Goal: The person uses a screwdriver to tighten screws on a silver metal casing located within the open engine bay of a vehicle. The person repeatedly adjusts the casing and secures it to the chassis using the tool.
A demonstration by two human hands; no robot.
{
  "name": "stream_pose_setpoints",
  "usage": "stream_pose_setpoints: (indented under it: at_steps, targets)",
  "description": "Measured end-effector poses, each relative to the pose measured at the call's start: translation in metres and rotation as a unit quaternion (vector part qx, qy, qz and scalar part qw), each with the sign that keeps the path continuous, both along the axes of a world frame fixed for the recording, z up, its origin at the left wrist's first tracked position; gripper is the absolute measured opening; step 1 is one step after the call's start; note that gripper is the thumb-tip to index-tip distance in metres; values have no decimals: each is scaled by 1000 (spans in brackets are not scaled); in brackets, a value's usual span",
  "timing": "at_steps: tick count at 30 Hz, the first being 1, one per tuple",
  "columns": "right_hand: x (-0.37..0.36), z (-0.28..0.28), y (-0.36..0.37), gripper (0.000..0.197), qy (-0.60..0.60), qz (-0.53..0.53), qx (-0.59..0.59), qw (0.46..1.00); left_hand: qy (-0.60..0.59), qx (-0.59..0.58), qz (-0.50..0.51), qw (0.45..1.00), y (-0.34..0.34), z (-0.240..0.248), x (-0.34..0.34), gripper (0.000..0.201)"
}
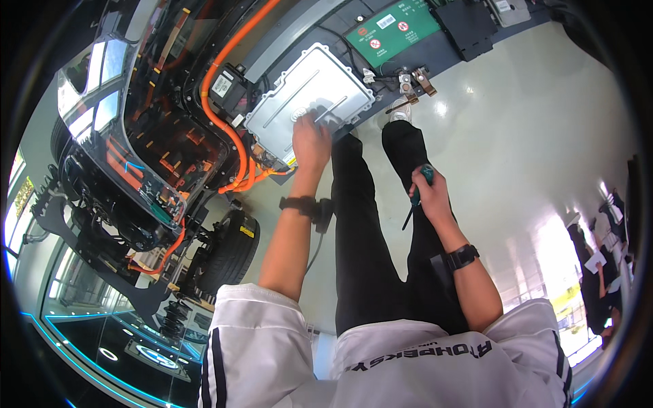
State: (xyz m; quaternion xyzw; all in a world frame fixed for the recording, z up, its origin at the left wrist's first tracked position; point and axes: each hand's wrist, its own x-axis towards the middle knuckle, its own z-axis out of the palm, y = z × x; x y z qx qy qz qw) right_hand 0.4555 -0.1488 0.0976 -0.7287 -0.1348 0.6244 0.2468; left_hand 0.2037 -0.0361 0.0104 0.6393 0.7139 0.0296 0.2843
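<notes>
One screwdriver (415,198) in right fist (433,192); one silver cover (303,92) under left hand (312,144), grip unclear.

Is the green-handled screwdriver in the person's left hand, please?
No, the right hand holds the screwdriver, while the left hand is at the silver case.

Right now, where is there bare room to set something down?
Widest: the glossy floor right of the right hand and its screwdriver, below the black box. Smaller: the upper part of the silver cover, beyond the left hand. Crowded: the cover's left side, hemmed by orange cables, and the copper-coloured brackets near the white shoe.
</notes>
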Motion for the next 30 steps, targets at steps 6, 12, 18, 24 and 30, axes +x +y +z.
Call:
stream_pose_setpoints:
  at_steps: [6, 12, 18, 24, 30]
  targets:
    - [-52, -59, 24, 50, 126, 28, -23, 991, 71, -84, -6, 994, 79, -18, 25, 53]
    - [-99, -100, 70, 70, 56, -146, -29, 987, 164, -106, -55, 979, 118, -30, 43, 60]
    - [-121, -105, 92, 69, 64, -240, 14, 968, 170, -10, -126, 977, 118, -55, 41, 65]
    - [-132, -117, 100, 79, 36, -177, -3, 984, 119, -34, -137, 983, 120, -61, 38, 65]
    - [-144, -130, 93, 75, -3, -203, 31, 979, 54, -57, -58, 995, 118, -64, 43, 65]
